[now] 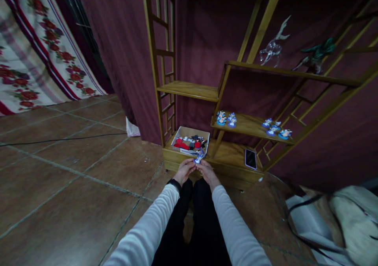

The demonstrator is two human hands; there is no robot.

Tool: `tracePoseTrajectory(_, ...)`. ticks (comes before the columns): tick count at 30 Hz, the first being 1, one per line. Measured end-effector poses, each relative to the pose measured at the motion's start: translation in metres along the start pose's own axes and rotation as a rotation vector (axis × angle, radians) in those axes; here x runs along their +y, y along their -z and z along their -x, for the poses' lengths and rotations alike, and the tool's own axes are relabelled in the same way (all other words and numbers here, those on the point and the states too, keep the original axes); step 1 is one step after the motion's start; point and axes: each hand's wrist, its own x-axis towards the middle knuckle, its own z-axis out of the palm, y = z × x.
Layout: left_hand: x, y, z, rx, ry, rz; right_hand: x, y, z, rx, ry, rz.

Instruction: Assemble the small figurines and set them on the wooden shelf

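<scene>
A small purple-and-white figurine point(199, 158) is held between my two hands, just in front of the shelf's bottom board. My left hand point(185, 169) grips it from the left, and my right hand point(206, 169) from the right. Right behind it stands an open white box point(193, 131) holding several red, black and white figurines point(189, 143). On the small shelf above, a cluster of figurines point(226, 119) stands at the left end. Several more figurines point(275, 128) stand at that shelf's right end.
The wooden shelf unit point(189, 89) has stepped boards. A clear glass deer point(271, 52) and a dark green figure point(317, 55) stand higher up. A phone point(251, 158) lies on the bottom board. A pale bag point(351, 215) sits at the right; a black cable point(63, 141) crosses the tiled floor.
</scene>
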Motion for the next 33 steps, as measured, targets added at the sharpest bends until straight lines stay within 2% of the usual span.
tracePoseTrajectory(12, 0.0018, -0.0032, 0.0056, -0.002, -0.012, 0.026, 0.0068, 0.0035, -0.0039, 0.049, 0.014, 0.043)
tracePoseTrajectory(26, 0.0026, -0.0012, 0.0028, -0.104, -0.019, 0.021, 0.0038, -0.0002, 0.0015, 0.087, 0.097, 0.002)
tracePoseTrajectory(33, 0.0043, -0.0035, 0.0073, -0.023, -0.010, 0.035, 0.0043, -0.0022, 0.0014, 0.093, 0.101, 0.054)
